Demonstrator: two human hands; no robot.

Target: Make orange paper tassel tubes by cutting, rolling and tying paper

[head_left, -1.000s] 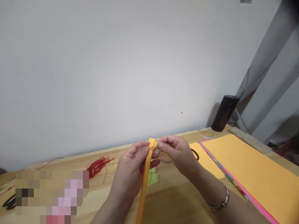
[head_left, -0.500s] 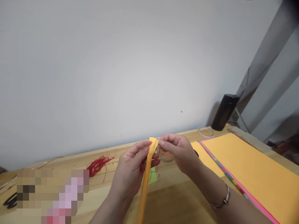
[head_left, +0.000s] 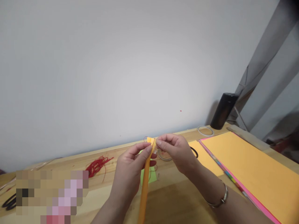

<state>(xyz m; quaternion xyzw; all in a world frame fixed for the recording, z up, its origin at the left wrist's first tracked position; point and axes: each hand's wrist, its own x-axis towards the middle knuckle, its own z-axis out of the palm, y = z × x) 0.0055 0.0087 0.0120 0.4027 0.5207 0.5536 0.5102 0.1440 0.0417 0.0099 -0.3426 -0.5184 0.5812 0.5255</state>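
A long, narrow orange paper strip [head_left: 145,186] rises from the bottom edge to a flattened tip, pinched between the thumb and fingers of my left hand [head_left: 134,161]. Across its tip lies a thin reddish thread [head_left: 153,142], with a loop showing at the back left and more hanging below. At the tip's right edge, my right hand [head_left: 174,151] closes thumb and forefinger on the thread; whether they also grip the paper I cannot tell. Behind the hands, a green paper square [head_left: 151,177] lies on the wooden table [head_left: 98,202].
A tangle of red string [head_left: 97,166] lies left of my hands. To the right are orange paper sheets [head_left: 252,165] over pink ones, two tape rolls [head_left: 205,131] and a black cylinder [head_left: 223,111] by the wall. Black scissor handles [head_left: 9,201] show far left beside a blurred patch.
The strip's tip has turned and shifted slightly left, with my left fingers further over it. A thread loop now shows behind the tip. My right hand has moved slightly left, still pinching.
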